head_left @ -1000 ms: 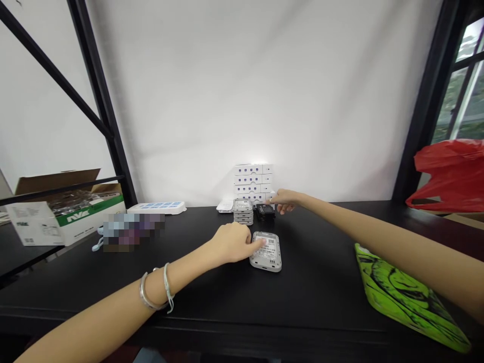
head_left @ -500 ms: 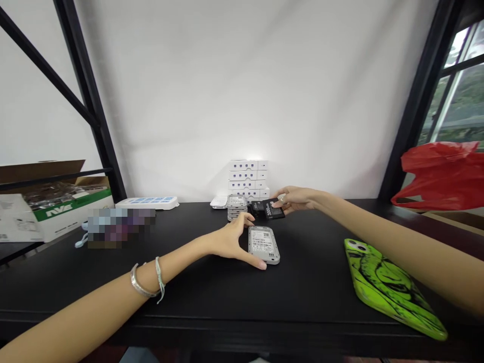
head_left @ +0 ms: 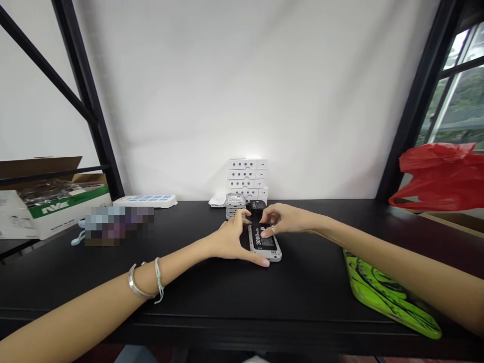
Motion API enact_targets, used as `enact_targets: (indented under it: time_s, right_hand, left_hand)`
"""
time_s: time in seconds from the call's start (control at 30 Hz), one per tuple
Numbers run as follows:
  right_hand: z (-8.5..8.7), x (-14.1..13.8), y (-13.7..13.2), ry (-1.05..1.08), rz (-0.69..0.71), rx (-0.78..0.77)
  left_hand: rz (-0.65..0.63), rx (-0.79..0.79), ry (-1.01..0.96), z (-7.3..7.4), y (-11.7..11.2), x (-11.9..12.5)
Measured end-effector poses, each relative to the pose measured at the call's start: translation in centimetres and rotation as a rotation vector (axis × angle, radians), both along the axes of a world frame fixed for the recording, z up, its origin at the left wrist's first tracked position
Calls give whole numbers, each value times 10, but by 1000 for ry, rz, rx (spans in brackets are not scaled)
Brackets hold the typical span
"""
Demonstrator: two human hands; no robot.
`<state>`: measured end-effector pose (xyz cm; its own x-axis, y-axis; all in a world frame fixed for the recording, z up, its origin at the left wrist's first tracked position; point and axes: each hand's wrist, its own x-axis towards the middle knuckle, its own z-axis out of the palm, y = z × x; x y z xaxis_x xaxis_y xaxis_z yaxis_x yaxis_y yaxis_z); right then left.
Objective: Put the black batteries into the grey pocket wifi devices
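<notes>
Black 3000 mAh battery (head_left: 260, 237) resting on a gray device casing (head_left: 274, 250), casing flat on the desk (head_left: 189, 287), right hand (head_left: 288, 219) with fingers (head_left: 266, 232) slightly curled, pressing the battery, left hand (head_left: 230, 241) with fingers (head_left: 242, 216) spread, holding the casing (thumb along its lower edge), stack of gray casings (head_left: 235, 206) just behind.

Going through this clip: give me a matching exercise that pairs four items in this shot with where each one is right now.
Items:
1. Black battery
2. Green patterned phone case
3. Red plastic bag
4. White boxes

Places:
A. Stacked in layers at the back of the black table
B. Bunched by the window at far right
C. Lying on the grey device under the right hand
D. Lying on the table, right of the hands

Pairs: 1-C, 2-D, 3-B, 4-A
</notes>
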<state>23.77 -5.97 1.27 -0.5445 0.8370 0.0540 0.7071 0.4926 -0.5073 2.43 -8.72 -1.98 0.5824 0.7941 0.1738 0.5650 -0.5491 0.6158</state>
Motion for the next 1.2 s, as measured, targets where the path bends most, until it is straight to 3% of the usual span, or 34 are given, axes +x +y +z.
enact_targets:
  time_s: [0.23,0.37,0.53,0.67,0.77,0.97,1.1,1.2]
  right_hand:
    - [8,2,-24,-267,187,49]
    - [8,-8,-31,-369,144,45]
    - [16,-4,-31,-331,161,70]
    - [33,28,-3,-337,91,-60]
    - [37,54,37,-314,-45,-17]
    - [17,61,101,-212,-121,-20]
    - [4,53,114,-196,-121,-64]
    - [4,57,111,-209,-127,-77]
  left_hand:
    - [-16,-31,-27,0,0,2]
    - [-26,-34,-41,-1,-1,2]
    - [-12,4,6,1,-7,2]
    - [21,31,30,-1,-6,3]
    - [20,27,39,-1,-4,3]
    - [-7,69,89,1,-9,2]
    - [-9,136,117,4,-12,2]
    - [47,308,56,13,-3,2]
